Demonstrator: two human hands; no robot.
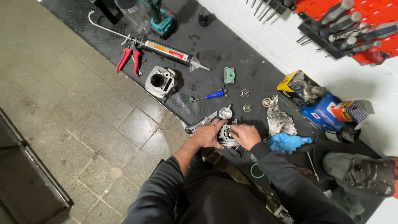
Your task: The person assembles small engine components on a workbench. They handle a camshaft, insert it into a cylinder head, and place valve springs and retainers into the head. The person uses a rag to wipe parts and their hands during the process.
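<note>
- Silver metal engine part [226, 135] sits on the black worktop [207, 54].
- Left hand [208, 133] fingers curl around its side.
- Right hand [245, 135] fingers grip it too.
- Blue screwdriver [210, 96] lies near.

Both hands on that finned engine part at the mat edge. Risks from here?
1. The finned metal part, held by the left hand and right hand, sits near the mat's edge; a slip could drop it onto the tiled floor.
2. Small round parts lie loose just beyond; a sleeve might sweep them away.
3. The piston stands close and may get knocked over.
</note>
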